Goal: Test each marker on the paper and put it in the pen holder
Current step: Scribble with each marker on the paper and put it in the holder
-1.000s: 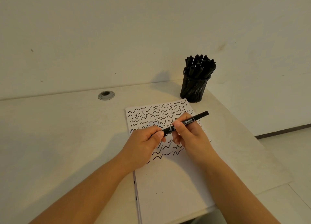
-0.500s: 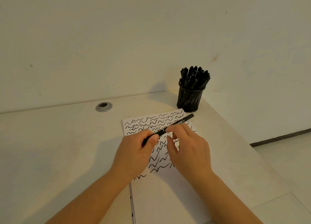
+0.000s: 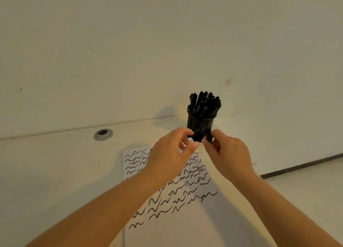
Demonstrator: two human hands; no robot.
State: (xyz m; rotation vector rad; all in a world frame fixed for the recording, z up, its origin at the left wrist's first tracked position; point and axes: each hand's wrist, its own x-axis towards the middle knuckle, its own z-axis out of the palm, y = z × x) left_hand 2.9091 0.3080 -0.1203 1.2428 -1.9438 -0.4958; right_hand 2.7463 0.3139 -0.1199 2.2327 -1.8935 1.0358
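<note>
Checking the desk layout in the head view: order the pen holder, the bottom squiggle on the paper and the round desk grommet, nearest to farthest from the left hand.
1. Pen holder, just beyond the left hand.
2. Desk grommet, off to its left.
3. Bottom squiggle, toward the paper's near end.

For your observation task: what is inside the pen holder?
The pen holder is packed with black markers, caps up. Their lower ends are hidden by its mesh and both hands.
</note>
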